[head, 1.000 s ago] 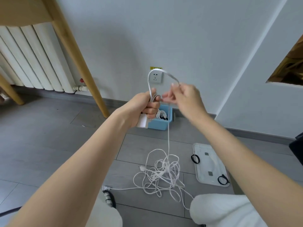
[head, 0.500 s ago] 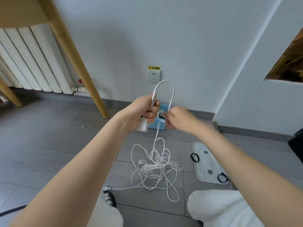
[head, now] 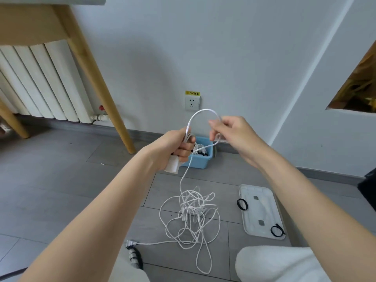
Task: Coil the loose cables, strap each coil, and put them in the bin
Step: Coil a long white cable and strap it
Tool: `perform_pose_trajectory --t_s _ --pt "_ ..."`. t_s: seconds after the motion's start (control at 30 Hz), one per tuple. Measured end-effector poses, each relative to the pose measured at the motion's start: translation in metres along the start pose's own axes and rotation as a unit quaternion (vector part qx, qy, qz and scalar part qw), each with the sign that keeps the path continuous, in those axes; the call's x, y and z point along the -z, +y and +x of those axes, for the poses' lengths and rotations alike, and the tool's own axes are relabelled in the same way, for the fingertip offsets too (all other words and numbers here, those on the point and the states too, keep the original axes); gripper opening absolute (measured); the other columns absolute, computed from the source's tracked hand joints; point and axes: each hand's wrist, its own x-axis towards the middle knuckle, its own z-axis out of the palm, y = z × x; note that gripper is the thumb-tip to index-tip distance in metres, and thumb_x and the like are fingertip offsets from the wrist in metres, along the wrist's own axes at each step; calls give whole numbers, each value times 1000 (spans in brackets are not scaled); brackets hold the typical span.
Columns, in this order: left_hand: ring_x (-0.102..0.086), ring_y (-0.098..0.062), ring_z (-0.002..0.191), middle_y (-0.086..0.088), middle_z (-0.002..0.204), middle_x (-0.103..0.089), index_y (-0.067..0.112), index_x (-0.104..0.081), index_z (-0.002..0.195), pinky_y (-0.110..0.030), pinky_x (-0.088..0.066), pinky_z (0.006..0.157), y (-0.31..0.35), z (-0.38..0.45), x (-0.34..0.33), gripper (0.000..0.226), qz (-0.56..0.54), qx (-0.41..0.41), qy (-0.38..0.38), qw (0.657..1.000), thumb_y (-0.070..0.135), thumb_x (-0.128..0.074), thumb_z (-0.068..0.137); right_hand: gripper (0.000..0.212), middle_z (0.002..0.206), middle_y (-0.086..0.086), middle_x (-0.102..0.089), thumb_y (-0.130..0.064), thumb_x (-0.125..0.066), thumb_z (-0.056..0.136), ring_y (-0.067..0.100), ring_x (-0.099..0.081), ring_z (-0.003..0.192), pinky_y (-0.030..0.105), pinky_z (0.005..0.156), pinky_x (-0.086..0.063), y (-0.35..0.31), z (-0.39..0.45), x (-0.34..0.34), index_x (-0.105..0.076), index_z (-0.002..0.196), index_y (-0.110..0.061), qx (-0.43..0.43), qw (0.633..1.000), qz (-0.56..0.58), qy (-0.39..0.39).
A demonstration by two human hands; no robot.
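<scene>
Cable (head: 190, 214), white and thin, lies mostly in a loose tangle on the floor; one strand rises to the left hand (head: 176, 146), which grips the first turns and a white plug block. The right hand (head: 230, 130) pinches a new loop, now lifted higher than half a second ago. Coiling is only beginning. Blue bin (head: 200, 160) stands behind, against the wall.
</scene>
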Motion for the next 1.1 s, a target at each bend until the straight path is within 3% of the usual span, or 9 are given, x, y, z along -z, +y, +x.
perform_pose_trajectory --t_s 0.07,0.17,0.3,0.4,0.5,0.6,0.77,0.9,1.1 --pt "-18 -6 32 9 45 -23 16 -43 72 -16 -23 34 -3 0 -2 41 13 11 -7 1000 38 -28 102 36 45 -6 -35 -27 -54 91 13 -32 49 24 61 -44 -11 -7 5 -46 59 -14 -3 985 147 -89" --pt "-17 -5 32 9 46 -23 16 -45 75 -17 -22 35 -3 -2 -8 42 4 9 -75 997 40 -25 103 38 46 -8 -23 -27 -50 94 8 -20 44 17 45 -30 -14 -6 9 -43 59 -15 -1 963 268 -18" --pt "-27 -2 31 5 52 -41 8 -60 89 -15 -30 36 5 -13 -28 48 -72 -12 -244 967 39 -26 99 37 41 -14 -31 -25 -49 97 3 -26 38 17 44 -25 1 -1 11 -45 61 -15 31 973 191 129" --pt "-59 -10 51 -4 95 -69 7 -69 109 -14 -45 42 12 -24 -36 51 -174 -29 -306 936 39 -34 92 33 63 -21 -54 -3 -59 85 -9 -51 51 11 62 -41 18 -2 -1 -49 61 -23 54 998 25 30" --pt "-67 -32 97 -2 129 -57 8 -59 120 -28 -58 73 20 -25 -30 45 -276 -84 -250 924 37 -35 95 36 54 -12 -46 -24 -48 93 -5 -42 37 7 46 -32 18 -9 -27 -41 58 -18 -58 986 -136 -80" --pt "-55 -30 113 6 116 -54 17 -54 118 -31 -47 90 28 -18 -12 34 -223 -141 -39 964 36 -30 101 55 42 -6 -38 -35 -31 101 3 -39 34 6 48 -29 19 -18 -33 -44 55 -7 -17 971 -209 -114" --pt "-54 -23 107 6 96 -52 21 -51 100 -36 -43 98 12 -3 -5 26 -19 -68 89 994 41 -33 101 50 35 -7 -34 -31 -51 94 8 -32 39 17 48 -26 7 -21 -14 -43 47 -16 83 961 -243 -104" --pt "-64 -27 98 -16 114 -61 7 -52 118 -34 -48 91 9 -8 -18 51 47 -5 -66 997 47 -25 100 53 30 -8 -37 -23 -55 92 8 -36 36 19 47 -27 1 -17 0 -42 42 -14 113 968 -225 6" --pt "-40 -6 37 1 54 -55 2 -53 103 -18 -40 46 10 -28 -39 51 132 27 -274 952 44 -26 98 52 45 5 -26 -17 -56 90 10 -21 44 27 47 -22 6 -6 0 -32 44 -12 112 974 -121 157"
